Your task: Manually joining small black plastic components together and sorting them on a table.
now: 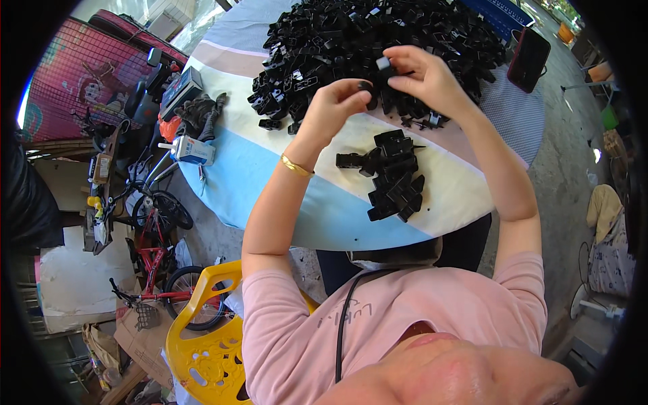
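Over the near edge of a big heap of black plastic parts, both my hands are raised close together. My left hand, with a gold bracelet on its wrist, pinches a small black piece between thumb and fingertips. In my right hand, thumb and fingers close on a small black plastic part with a light grey face. Its exact kind is too small to make out. Nearer to me, a smaller pile of black plastic parts lies on the striped cloth.
A round table carries the cloth. Along its left edge are a cigarette pack, dark gloves and a box. A phone stands at the right, by a blue basket. A yellow chair and red bicycle are at left.
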Action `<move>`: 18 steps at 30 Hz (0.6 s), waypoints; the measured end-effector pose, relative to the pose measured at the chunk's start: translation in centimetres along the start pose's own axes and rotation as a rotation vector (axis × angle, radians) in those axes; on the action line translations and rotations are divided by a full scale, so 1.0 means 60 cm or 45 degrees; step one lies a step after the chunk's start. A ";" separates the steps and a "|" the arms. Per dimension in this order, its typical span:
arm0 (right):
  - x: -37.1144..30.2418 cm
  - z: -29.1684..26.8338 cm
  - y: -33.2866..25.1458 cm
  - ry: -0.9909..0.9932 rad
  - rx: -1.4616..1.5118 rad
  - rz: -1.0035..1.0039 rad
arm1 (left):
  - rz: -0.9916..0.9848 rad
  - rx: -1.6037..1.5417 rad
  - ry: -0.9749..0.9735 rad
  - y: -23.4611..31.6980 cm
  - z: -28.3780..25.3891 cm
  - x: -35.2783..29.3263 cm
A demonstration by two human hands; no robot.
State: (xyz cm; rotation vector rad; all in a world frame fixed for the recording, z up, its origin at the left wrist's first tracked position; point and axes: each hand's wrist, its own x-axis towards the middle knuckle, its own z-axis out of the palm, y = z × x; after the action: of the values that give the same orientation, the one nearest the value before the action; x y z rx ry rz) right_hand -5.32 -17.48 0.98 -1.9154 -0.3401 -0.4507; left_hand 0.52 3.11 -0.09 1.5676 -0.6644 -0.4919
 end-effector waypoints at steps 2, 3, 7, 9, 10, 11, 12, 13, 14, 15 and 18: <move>-0.018 0.007 -0.021 -0.051 -0.159 -0.102 | -0.055 -0.365 -0.018 0.002 0.002 0.001; -0.021 0.010 -0.027 -0.033 -0.233 -0.207 | -0.182 -0.603 -0.122 0.007 -0.001 0.001; -0.021 0.020 -0.026 0.069 -0.458 -0.622 | -0.320 -0.875 -0.214 0.007 0.004 0.002; -0.028 0.024 -0.027 0.079 -0.429 -0.519 | -0.289 -0.934 -0.142 0.005 0.008 0.000; -0.031 0.026 -0.028 0.083 -0.400 -0.415 | -0.288 -0.933 -0.143 0.005 0.010 -0.001; -0.034 0.027 -0.027 0.084 -0.401 -0.416 | -0.266 -0.911 -0.106 0.005 0.011 -0.002; -0.036 0.028 -0.024 0.077 -0.372 -0.418 | -0.244 -0.889 -0.069 0.005 0.012 -0.002; -0.038 0.030 -0.025 0.069 -0.343 -0.418 | -0.243 -0.890 -0.069 0.001 0.011 -0.001; -0.041 0.034 -0.028 0.068 -0.343 -0.419 | -0.228 -0.875 -0.067 -0.004 0.010 0.000; -0.044 0.040 -0.033 0.088 -0.277 -0.350 | -0.214 -0.861 -0.064 -0.007 0.010 0.000; -0.049 0.051 -0.025 0.149 -0.183 -0.252 | -0.157 -0.757 -0.057 0.000 0.018 -0.002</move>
State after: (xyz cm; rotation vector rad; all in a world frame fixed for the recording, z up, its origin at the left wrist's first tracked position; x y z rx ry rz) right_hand -8.12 -14.16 -0.17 -1.9926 -0.4321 -0.7324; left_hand -0.31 2.39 -0.20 1.0384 -0.4019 -0.7412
